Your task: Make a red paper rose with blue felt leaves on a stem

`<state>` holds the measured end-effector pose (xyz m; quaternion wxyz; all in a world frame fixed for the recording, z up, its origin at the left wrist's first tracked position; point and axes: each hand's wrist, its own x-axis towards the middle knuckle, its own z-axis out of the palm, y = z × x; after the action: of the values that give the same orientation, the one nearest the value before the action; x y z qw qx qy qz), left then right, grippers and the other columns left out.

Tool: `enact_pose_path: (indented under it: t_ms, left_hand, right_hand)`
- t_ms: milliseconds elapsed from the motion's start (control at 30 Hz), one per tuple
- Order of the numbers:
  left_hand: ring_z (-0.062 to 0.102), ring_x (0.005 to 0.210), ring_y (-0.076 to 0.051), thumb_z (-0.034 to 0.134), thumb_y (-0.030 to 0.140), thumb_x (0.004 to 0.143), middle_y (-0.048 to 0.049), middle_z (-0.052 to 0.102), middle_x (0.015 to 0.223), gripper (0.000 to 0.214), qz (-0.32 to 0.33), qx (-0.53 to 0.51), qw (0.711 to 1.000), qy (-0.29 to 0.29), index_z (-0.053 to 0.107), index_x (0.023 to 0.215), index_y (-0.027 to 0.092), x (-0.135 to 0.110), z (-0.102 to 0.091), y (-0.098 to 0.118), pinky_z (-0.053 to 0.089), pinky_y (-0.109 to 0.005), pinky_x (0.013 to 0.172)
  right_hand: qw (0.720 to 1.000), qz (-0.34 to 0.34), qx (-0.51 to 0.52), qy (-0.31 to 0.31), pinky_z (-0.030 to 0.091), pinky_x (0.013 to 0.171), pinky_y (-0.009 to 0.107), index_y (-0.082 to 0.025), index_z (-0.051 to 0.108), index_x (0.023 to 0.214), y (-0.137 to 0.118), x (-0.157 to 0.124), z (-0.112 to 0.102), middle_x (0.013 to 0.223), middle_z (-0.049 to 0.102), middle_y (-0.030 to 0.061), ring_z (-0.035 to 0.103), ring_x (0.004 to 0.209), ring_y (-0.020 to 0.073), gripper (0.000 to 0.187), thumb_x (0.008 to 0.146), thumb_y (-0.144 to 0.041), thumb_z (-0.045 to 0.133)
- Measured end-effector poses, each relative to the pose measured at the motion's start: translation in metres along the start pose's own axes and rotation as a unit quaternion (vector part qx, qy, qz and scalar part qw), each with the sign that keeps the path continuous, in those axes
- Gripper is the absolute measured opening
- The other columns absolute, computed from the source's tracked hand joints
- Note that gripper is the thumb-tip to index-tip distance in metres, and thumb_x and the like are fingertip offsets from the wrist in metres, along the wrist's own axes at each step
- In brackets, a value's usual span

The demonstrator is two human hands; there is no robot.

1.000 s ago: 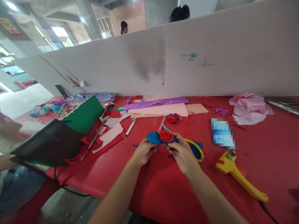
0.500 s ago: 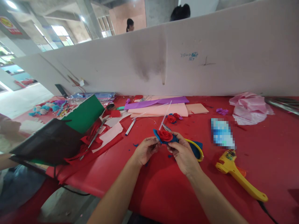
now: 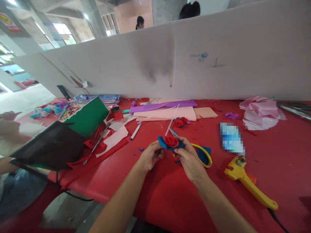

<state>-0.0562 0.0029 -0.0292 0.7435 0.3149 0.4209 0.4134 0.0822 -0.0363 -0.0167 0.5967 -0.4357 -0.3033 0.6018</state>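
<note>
Between my two hands, above the red table, is a handmade flower [image 3: 171,141] with red rolled petals and a blue layer around them. My left hand [image 3: 153,156] pinches its blue left edge. On the other side, my right hand [image 3: 188,157] grips the blue material with thumb and fingers. Scissors with yellow handles [image 3: 208,157] lie just beyond my right hand, partly hidden by it. A clear glue stick [image 3: 172,120] slants up behind the flower. Farther back rests another red and blue flower [image 3: 179,122].
A yellow glue gun [image 3: 251,186] with a cord lies at right, near a pixelated blue item [image 3: 232,138]. At left are a white marker [image 3: 135,131], metal scissors [image 3: 100,139], red scraps and a green board [image 3: 87,118]. A white partition [image 3: 109,71] stands behind. Another person's hand [image 3: 9,121] shows at far left.
The flower has shifted slightly left and its blue left edge now lies folded differently. Both hands keep hold of it. At far left, the other person's hand has come into view.
</note>
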Motion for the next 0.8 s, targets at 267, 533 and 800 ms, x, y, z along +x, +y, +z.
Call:
enact_pose_path:
  t_ms: [267, 533, 800]
  left_hand:
    - [0.038, 0.049, -0.009, 0.058, 0.032, 0.066, -0.0011, 0.053, 0.06, 0.015, -0.008, -0.014, 1.0, -0.017, 0.057, 0.065, 0.017, 0.003, -0.006, -0.0036, 0.028, -0.025, 0.05]
    - [0.043, 0.053, -0.011, 0.056, 0.039, 0.071, -0.0024, 0.057, 0.067, 0.021, -0.016, -0.027, 0.999, -0.017, 0.06, 0.068, 0.019, 0.0033, -0.0069, -0.0005, 0.033, -0.025, 0.051]
    - [0.041, 0.049, -0.007, 0.065, 0.043, 0.072, 0.0005, 0.056, 0.064, 0.027, 0.003, 0.02, 1.0, -0.011, 0.064, 0.072, 0.016, 0.0043, -0.0075, -0.0028, 0.031, -0.022, 0.05]
  right_hand:
    - [0.999, 0.001, 0.045, 0.026, 0.041, 0.062, 0.026, -0.023, 0.062, 0.09, -0.002, 0.0038, 0.0012, 0.083, 0.064, -0.0026, 0.052, 0.068, 0.013, 0.031, 0.06, -0.017, 0.07]
    - [0.995, 0.021, 0.085, 0.049, 0.042, 0.06, 0.026, -0.022, 0.062, 0.083, -0.0011, 0.0068, -0.0026, 0.073, 0.065, -0.003, 0.056, 0.062, 0.0125, 0.028, 0.057, -0.017, 0.071]
    - [0.999, 0.011, 0.042, -0.011, 0.049, 0.069, 0.027, -0.027, 0.056, 0.105, -0.0015, 0.0036, -0.0021, 0.097, 0.067, 0.0, 0.063, 0.081, 0.0151, 0.045, 0.065, -0.022, 0.074]
